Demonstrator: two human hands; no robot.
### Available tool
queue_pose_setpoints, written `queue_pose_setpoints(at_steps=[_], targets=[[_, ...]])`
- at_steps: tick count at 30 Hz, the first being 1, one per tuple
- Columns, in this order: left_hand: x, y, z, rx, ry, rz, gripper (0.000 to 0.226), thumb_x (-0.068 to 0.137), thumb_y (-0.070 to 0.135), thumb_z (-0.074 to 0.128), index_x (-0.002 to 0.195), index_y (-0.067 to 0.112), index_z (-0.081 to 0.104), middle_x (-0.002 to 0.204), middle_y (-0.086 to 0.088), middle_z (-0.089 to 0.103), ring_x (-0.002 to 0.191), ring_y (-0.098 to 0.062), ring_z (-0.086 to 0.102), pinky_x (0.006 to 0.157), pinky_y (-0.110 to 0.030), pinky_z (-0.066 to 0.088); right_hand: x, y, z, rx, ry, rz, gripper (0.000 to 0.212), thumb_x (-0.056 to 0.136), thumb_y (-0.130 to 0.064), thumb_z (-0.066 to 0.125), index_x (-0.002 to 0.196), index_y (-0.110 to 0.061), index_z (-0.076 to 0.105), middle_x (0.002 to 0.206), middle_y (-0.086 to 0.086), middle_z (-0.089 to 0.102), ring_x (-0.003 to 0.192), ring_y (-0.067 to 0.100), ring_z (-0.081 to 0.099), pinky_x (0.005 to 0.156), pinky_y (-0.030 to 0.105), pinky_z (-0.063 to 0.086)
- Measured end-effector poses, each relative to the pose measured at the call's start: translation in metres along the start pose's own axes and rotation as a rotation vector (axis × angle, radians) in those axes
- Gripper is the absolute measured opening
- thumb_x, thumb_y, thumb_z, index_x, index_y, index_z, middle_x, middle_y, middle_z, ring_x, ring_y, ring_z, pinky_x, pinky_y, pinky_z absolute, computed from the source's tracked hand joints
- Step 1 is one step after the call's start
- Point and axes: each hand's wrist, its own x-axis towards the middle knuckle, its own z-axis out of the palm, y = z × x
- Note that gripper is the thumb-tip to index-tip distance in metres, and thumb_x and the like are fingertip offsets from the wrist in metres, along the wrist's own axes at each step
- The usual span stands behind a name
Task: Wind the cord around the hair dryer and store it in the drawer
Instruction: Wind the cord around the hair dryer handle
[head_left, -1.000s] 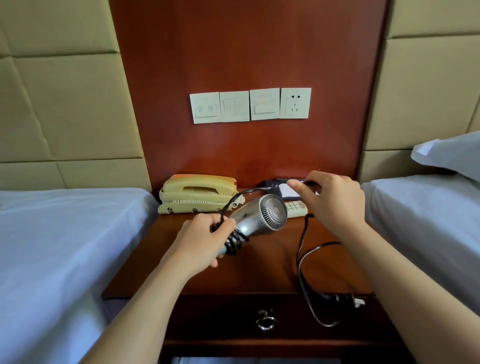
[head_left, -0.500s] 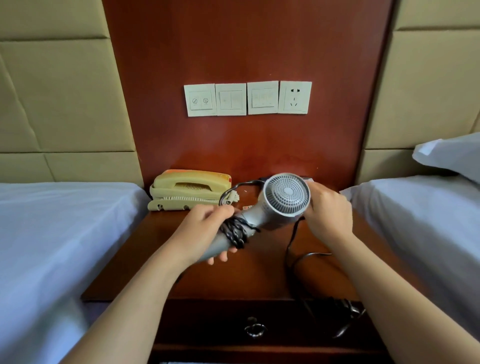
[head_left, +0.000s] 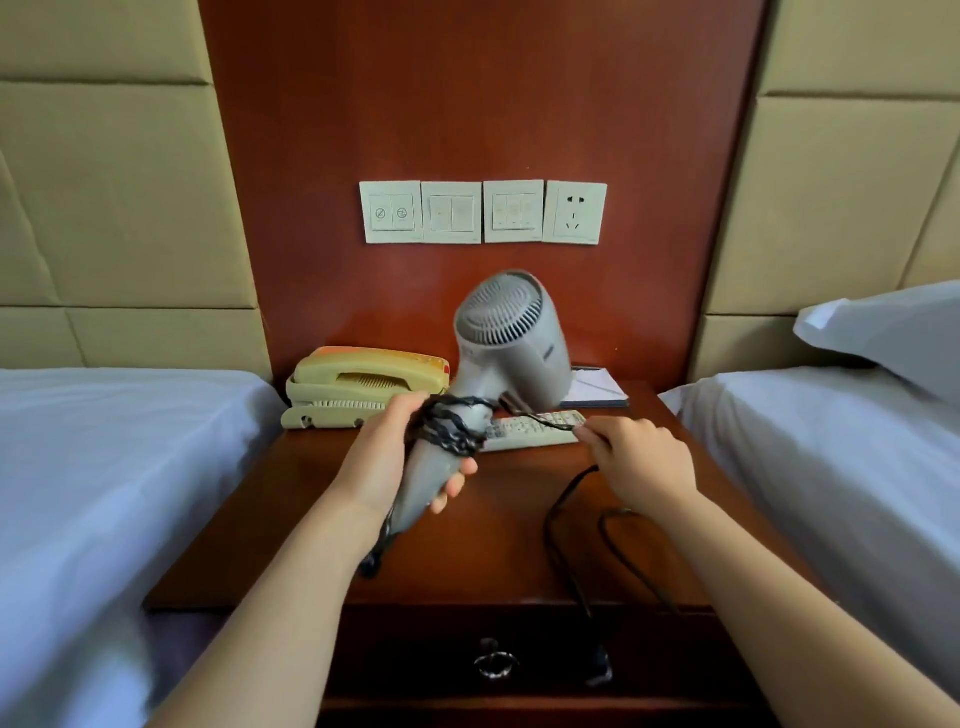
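The dryer (head_left: 506, 345) is held up over the counter (head_left: 498, 525), just in front of the phone (head_left: 358, 387). Its handle is clamped in the left hand (head_left: 395, 462), fingers closed round the lower part, with several turns of the cord (head_left: 447, 428) already bunched on the handle above the fingers. The long axis runs from the handle butt, low and near the person, up and away to the head at upper right; the rear grille is turned up and toward the camera, so the nozzle is judged to point away to the right, though its mouth is hidden.

From the wound turns a taut stretch of cord is led rightward to the right hand (head_left: 636, 460), which is pinched shut on it just over the remote (head_left: 535, 431). The two hands are held apart at about the same height, the left one on the dryer itself and the right one beside it. Below the right hand the slack drops in loops across the counter and over its front edge, where the plug (head_left: 597, 670) hangs before the closed drawer (head_left: 493, 660). A notepad (head_left: 597, 387) lies behind the dryer head.

Winding is judged partly done: for another turn, the right hand's cord would have to be carried across the handle's axis.
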Motion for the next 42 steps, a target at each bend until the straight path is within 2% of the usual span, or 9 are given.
queue_pose_setpoints(at_steps=[4, 7, 13, 20, 27, 31, 33, 36, 42], targets=[[-0.012, -0.022, -0.015, -0.225, -0.066, 0.091, 0.058, 0.096, 0.04, 0.033, 0.077, -0.005, 0.064, 0.055, -0.015, 0.06, 0.038, -0.02, 0.048, 0.034, -0.02, 0.035, -0.009, -0.008, -0.003, -0.008, -0.034, -0.013, 0.039, 0.095, -0.052, 0.036, 0.096, -0.024, 0.064, 0.101, 0.007, 0.068, 0.097, 0.036, 0.06, 0.063, 0.031, 0.034], [-0.005, -0.028, -0.028, -0.191, 0.065, 0.083, 0.056, 0.095, 0.042, 0.04, 0.083, -0.006, 0.066, 0.057, -0.015, 0.063, 0.039, -0.021, 0.05, 0.036, -0.023, 0.037, -0.019, -0.003, -0.004, -0.002, -0.048, -0.068, 0.037, 0.093, -0.054, 0.037, 0.102, -0.032, 0.065, 0.099, 0.002, 0.07, 0.096, 0.032, 0.062, 0.063, 0.031, 0.037], [0.003, -0.036, -0.055, -0.285, 0.206, -0.036, 0.048, 0.095, 0.038, 0.043, 0.094, -0.006, 0.062, 0.052, -0.013, 0.063, 0.034, -0.018, 0.051, 0.034, -0.022, 0.04, -0.028, 0.002, -0.01, 0.008, 0.012, -0.353, 0.036, 0.09, -0.055, 0.042, 0.087, -0.029, 0.066, 0.078, -0.003, 0.071, 0.075, 0.026, 0.065, 0.05, 0.028, 0.032], [0.0, -0.037, -0.048, -0.286, 0.313, 0.079, 0.036, 0.1, 0.039, 0.038, 0.129, 0.022, 0.052, 0.066, -0.016, 0.062, 0.037, -0.017, 0.052, 0.037, -0.02, 0.039, -0.029, -0.014, -0.029, -0.007, 0.33, -0.543, 0.058, 0.097, -0.052, 0.022, 0.074, -0.022, 0.065, 0.059, -0.004, 0.064, 0.05, 0.019, 0.06, 0.036, 0.027, 0.039], [-0.006, -0.036, -0.046, 0.028, 0.36, 0.144, 0.037, 0.1, 0.038, 0.033, 0.131, 0.027, 0.049, 0.073, -0.011, 0.065, 0.052, -0.019, 0.057, 0.044, -0.024, 0.04, -0.024, -0.041, -0.053, 0.026, 0.551, -0.604, 0.048, 0.099, -0.041, 0.033, 0.073, -0.015, 0.063, 0.055, 0.0, 0.057, 0.047, 0.022, 0.055, 0.035, 0.03, 0.041], [-0.011, -0.035, -0.035, 0.281, 0.389, 0.197, 0.037, 0.099, 0.041, 0.031, 0.133, 0.031, 0.042, 0.099, -0.013, 0.069, 0.058, -0.016, 0.063, 0.048, -0.026, 0.045, -0.019, -0.057, -0.07, 0.087, 0.606, -0.639, 0.039, 0.098, -0.036, 0.041, 0.077, -0.013, 0.065, 0.057, 0.0, 0.057, 0.048, 0.022, 0.055, 0.037, 0.032, 0.043], [-0.014, -0.037, -0.03, 0.364, 0.399, 0.222, 0.041, 0.096, 0.045, 0.033, 0.136, 0.035, 0.033, 0.106, -0.013, 0.068, 0.069, -0.023, 0.068, 0.065, -0.035, 0.055, -0.018, -0.062, -0.074, 0.102, 0.606, -0.66, 0.039, 0.098, -0.036, 0.04, 0.079, -0.013, 0.065, 0.058, 0.0, 0.059, 0.048, 0.022, 0.055, 0.037, 0.032, 0.043], [-0.019, -0.036, -0.027, 0.489, 0.363, 0.235, 0.06, 0.085, 0.052, 0.049, 0.14, 0.04, 0.027, 0.114, -0.007, 0.066, 0.094, -0.033, 0.066, 0.086, -0.045, 0.053, -0.02, -0.066, -0.077, 0.12, 0.596, -0.661, 0.037, 0.098, -0.034, 0.041, 0.08, -0.013, 0.065, 0.059, -0.001, 0.059, 0.048, 0.022, 0.055, 0.037, 0.034, 0.044], [-0.038, -0.026, -0.012, 0.726, 0.348, 0.191, 0.074, 0.075, 0.066, 0.057, 0.137, 0.031, 0.034, 0.119, -0.005, 0.061, 0.108, -0.031, 0.058, 0.075, -0.031, 0.041, -0.026, -0.085, -0.09, 0.109, 0.625, -0.71, 0.03, 0.093, -0.028, 0.05, 0.073, -0.012, 0.065, 0.054, -0.002, 0.053, 0.046, 0.019, 0.05, 0.035, 0.031, 0.039]])
